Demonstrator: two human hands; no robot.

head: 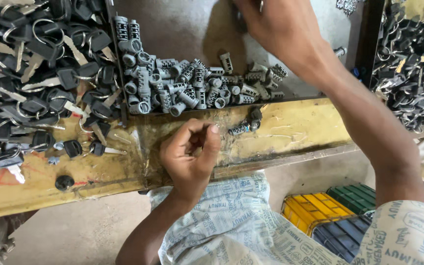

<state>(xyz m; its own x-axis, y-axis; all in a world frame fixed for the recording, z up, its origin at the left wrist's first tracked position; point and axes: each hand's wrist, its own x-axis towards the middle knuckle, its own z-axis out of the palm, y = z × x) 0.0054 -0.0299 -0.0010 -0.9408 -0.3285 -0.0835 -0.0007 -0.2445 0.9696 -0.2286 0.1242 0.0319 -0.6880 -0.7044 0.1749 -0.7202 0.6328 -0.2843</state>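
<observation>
My left hand [190,154] rests on the worn yellow bench edge [300,127], fingers curled in and thumb against the fingertips; nothing shows inside it. Just to its right lies a grey lock cylinder with a black-headed key [245,125]. My right hand [276,24] reaches over the dark metal tray [182,24] towards its far side, and its fingertips are cut off at the top of the view. A heap of grey lock cylinders [187,83] fills the near part of the tray, between my two hands.
Black-headed keys [35,73] are piled on the left, with loose ones [99,147] and a black cap [64,182] on the bench. More keys on rings [408,68] lie at the right. Yellow, green and blue crates [315,208] stand on the floor below.
</observation>
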